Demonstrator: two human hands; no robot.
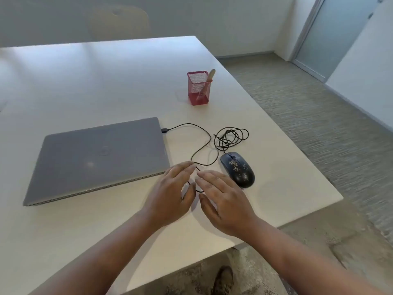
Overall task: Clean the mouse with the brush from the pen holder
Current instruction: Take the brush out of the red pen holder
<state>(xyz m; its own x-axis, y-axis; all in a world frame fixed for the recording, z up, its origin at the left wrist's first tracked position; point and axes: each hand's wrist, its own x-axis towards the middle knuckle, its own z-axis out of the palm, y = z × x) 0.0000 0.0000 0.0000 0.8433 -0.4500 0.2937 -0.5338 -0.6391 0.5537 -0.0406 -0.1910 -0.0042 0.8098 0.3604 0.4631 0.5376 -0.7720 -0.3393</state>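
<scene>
A black wired mouse lies on the white table, speckled with pale crumbs on its back. Farther back stands a red mesh pen holder with a wooden-handled brush leaning in it, bristles down. My left hand and my right hand hover side by side over the table just left of the mouse. Both hold nothing and their fingers are spread. My right hand's fingers reach close to the mouse's near left side and cover a little of it.
A shut grey laptop lies left of my hands. The mouse's black cable runs from the laptop's right side in loops behind the mouse and under my hands. The table's right edge is close beyond the mouse. A chair stands behind the table.
</scene>
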